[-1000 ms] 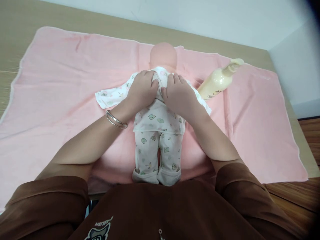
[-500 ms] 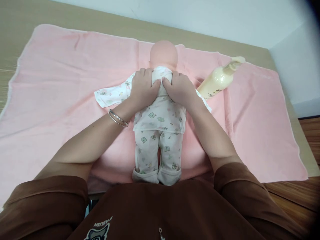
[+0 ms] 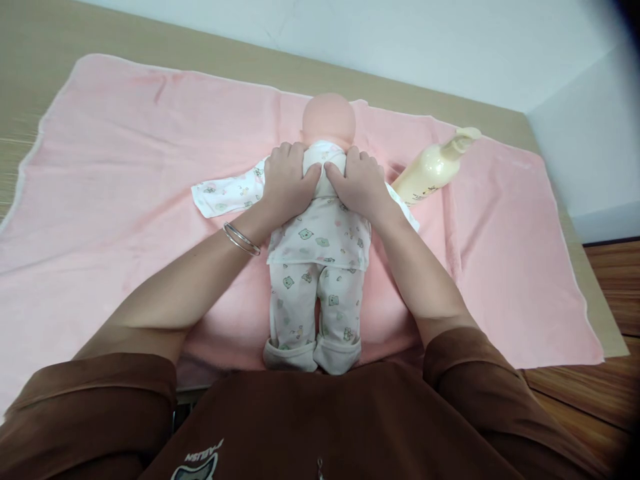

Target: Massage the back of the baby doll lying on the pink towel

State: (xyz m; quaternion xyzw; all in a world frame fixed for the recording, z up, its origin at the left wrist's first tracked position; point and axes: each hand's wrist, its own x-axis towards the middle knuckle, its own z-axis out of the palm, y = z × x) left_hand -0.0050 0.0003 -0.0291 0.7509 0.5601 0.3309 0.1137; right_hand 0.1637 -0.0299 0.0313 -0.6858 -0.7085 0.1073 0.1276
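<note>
A baby doll [image 3: 320, 230] lies with the back of its bald head towards me, dressed in a white top and trousers with a small green animal print. My left hand [image 3: 289, 179] rests palm down on its left upper back, with the fingers over the shoulder and the thumb stretched towards the spine. Mirroring it, my right hand [image 3: 361, 181] lies on the right upper back, its thumb close to the left one. Both hands are open and touch the clothing. The doll's face and the undersides of my palms are hidden.
Under the doll a pink towel [image 3: 120, 147] covers much of a wooden table [image 3: 45, 33]. A pale yellow pump bottle [image 3: 433, 170] lies tilted on the towel, right of the doll. A white wall [image 3: 400, 47] stands behind, and wooden flooring [image 3: 613, 280] shows at the right.
The view has shifted slightly, so the doll's head and the bottle appear a little lower. My hands stay on the doll's upper back, with the thumbs in nearly the same place.
</note>
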